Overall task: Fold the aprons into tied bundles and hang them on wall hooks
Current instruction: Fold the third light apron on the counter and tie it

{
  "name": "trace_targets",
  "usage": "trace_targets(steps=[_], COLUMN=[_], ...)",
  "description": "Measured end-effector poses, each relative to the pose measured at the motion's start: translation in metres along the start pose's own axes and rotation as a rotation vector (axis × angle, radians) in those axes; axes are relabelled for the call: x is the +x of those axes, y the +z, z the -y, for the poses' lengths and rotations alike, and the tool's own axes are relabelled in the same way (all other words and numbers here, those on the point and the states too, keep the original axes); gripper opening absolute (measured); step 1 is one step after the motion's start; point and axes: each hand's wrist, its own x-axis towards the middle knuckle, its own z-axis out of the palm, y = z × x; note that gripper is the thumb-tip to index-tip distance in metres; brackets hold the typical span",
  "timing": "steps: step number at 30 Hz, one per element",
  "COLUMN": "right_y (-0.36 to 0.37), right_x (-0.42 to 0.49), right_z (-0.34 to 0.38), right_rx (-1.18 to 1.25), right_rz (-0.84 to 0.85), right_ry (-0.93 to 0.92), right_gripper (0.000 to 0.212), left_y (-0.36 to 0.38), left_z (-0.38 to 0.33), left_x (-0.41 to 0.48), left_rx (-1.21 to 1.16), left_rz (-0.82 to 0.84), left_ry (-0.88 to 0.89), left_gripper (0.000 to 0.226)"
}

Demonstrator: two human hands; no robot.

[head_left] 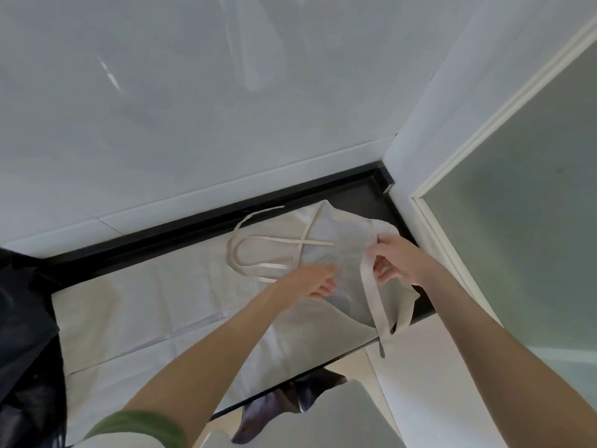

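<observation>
A cream apron point(181, 305) lies spread flat over a black counter point(365, 192). Its thin ties point(258, 247) loop and cross on the cloth near the back wall. My left hand point(318, 281) rests on the apron's bib area, fingers curled against the cloth, pinning a fold. My right hand point(395, 258) pinches the apron's right corner where a wide strap point(374, 305) starts, lifting the edge off the cloth. The strap hangs down over the counter's front edge. No wall hooks are in view.
A white tiled wall point(193, 108) rises behind the counter. A frosted glass door point(533, 221) with a pale frame stands at the right. Dark cloth point(22, 334) is heaped at the left, and more dark cloth point(281, 405) hangs below the counter's front edge.
</observation>
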Motion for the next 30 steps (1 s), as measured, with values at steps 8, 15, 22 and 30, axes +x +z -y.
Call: trace_targets(steps=[8,15,22,30], right_y=[0.011,0.016,0.047,0.072], right_x=[-0.015,0.01,0.028,0.047], right_z=[0.038,0.017,-0.021,-0.044], right_rx=[0.324,-0.582,-0.97,-1.063], right_rz=[0.199,-0.288,-0.465,-0.473], right_ry=[-0.336,-0.137,-0.261,-0.228], right_gripper=[0.029,0.065,0.063,0.051], left_y=[0.029,-0.034,-0.092,-0.116], left_z=[-0.027,-0.024,0.009,0.028], left_x=[-0.01,-0.019,-0.036,-0.063], left_rx=[0.022,-0.508,-0.606,-0.616], left_rz=[0.103,-0.292,-0.438,-0.364], left_ry=[0.156,0.052,0.011,0.049], left_gripper=[0.032,0.029,0.029,0.031])
